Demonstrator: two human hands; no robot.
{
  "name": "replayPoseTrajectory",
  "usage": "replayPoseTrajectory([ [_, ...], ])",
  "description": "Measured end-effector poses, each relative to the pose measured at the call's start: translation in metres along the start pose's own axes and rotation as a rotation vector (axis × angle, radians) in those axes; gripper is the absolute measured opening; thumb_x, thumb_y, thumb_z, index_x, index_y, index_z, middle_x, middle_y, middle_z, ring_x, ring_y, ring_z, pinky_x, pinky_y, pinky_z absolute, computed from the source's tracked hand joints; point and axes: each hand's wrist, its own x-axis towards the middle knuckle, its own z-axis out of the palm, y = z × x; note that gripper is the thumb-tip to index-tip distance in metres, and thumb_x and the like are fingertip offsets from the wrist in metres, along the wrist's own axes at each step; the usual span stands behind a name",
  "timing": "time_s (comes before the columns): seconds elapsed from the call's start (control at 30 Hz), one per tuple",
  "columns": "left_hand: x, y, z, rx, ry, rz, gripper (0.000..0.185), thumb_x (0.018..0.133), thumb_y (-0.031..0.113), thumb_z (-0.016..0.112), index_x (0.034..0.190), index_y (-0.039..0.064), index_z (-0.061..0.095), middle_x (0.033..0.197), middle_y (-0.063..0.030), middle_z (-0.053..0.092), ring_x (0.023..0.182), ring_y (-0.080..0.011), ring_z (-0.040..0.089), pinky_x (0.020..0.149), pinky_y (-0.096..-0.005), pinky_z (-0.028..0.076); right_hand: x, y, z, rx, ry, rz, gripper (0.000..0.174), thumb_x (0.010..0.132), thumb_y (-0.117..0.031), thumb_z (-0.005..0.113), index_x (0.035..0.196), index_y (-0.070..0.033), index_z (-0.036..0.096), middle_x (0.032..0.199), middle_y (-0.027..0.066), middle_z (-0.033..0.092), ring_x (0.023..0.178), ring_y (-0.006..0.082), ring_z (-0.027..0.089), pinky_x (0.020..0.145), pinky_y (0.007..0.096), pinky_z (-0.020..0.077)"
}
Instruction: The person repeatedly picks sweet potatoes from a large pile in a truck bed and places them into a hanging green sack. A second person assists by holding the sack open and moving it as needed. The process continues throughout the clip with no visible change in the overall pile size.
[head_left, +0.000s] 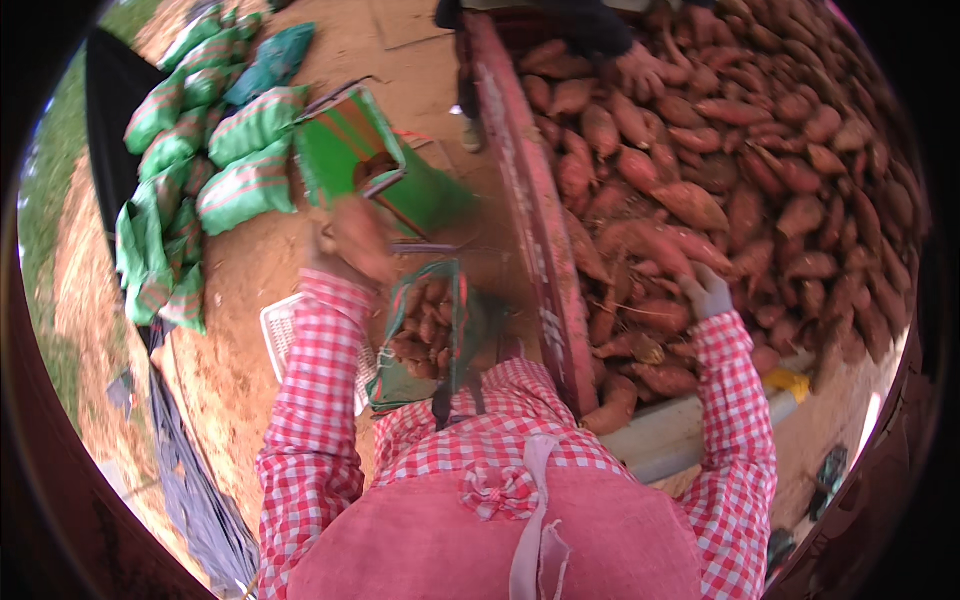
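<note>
My left hand (349, 240), badly blurred, is raised beside the open end of a green frame-held bag (341, 139); whether the reddish-brown blur at its fingers is a sweet potato is unclear. Sweet potatoes are heaped behind a red metal side panel, and my right hand (705, 292) has its fingers around the near end of a long sweet potato (652, 244) there. Below and right of my left hand, a green mesh bag (381, 379) stands open with small sweet potatoes (427, 330) inside.
The red panel (529, 202) divides the heap from the dirt ground. Filled green sacks (247, 191) lie at left, near a white plastic basket (277, 337). Across the heap, another person's hand (637, 71) touches the sweet potatoes. Black sheeting (187, 450) runs along the left.
</note>
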Motion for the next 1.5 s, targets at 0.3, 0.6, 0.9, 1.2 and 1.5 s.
replayPoseTrajectory([
  [0.3,-0.014,-0.138,0.079,1.616,-0.71,0.016,0.087,0.077,0.025,0.081,0.148,0.006,0.034,0.138,-0.0157,0.051,0.127,-0.0256,0.051,0.106,-0.0372,0.042,-0.069,-0.068,0.142,-0.375,-0.49,-0.409,0.054,0.08,-0.029,0.071,0.128,-0.008,0.057,0.107,0.0186,0.067,0.1,0.0324,0.066,0.087,0.0432,0.051],
  [0.6,-0.083,-0.112,-0.035,1.442,0.205,-0.506,0.074,0.077,0.019,0.077,0.139,-0.003,0.044,0.125,-0.0186,0.059,0.118,-0.0258,0.057,0.101,-0.0361,0.044,0.042,-0.032,0.018,-1.277,0.065,-0.012,0.061,0.077,-0.039,0.075,0.127,-0.009,0.055,0.131,0.0125,0.055,0.119,0.0307,0.054,0.099,0.0449,0.0443],
  [0.9,-0.057,-0.147,-0.026,1.059,0.037,-0.492,0.08,0.089,0.025,0.069,0.15,0.0,0.025,0.142,-0.0206,0.048,0.129,-0.0309,0.049,0.108,-0.0412,0.039,0.036,0.01,0.022,-0.791,0.016,0.38,0.068,0.069,-0.049,0.078,0.113,0.002,0.066,0.108,0.0221,0.069,0.101,0.0297,0.067,0.091,0.0393,0.0519],
  [1.2,-0.047,-0.175,0.026,0.188,0.26,-0.362,0.069,0.084,0.04,0.072,0.139,0.013,0.042,0.111,-0.014,0.063,0.096,-0.0341,0.064,0.083,-0.0531,0.055,0.041,-0.062,0.078,-0.801,-0.195,-0.623,0.06,0.068,-0.041,0.078,0.115,-0.007,0.064,0.116,0.0173,0.062,0.105,0.0358,0.06,0.091,0.0437,0.0494],
  [1.5,-0.084,-0.14,-0.012,0.023,0.267,-0.327,0.079,0.081,0.056,0.07,0.138,0.007,0.047,0.112,-0.0137,0.064,0.098,-0.0342,0.065,0.085,-0.0517,0.055,0.15,-0.01,-0.04,-1.353,0.126,0.27,0.115,0.056,-0.035,0.089,0.151,-0.019,0.025,0.142,0.0106,0.044,0.129,0.0317,0.045,0.103,0.0464,0.043],
])
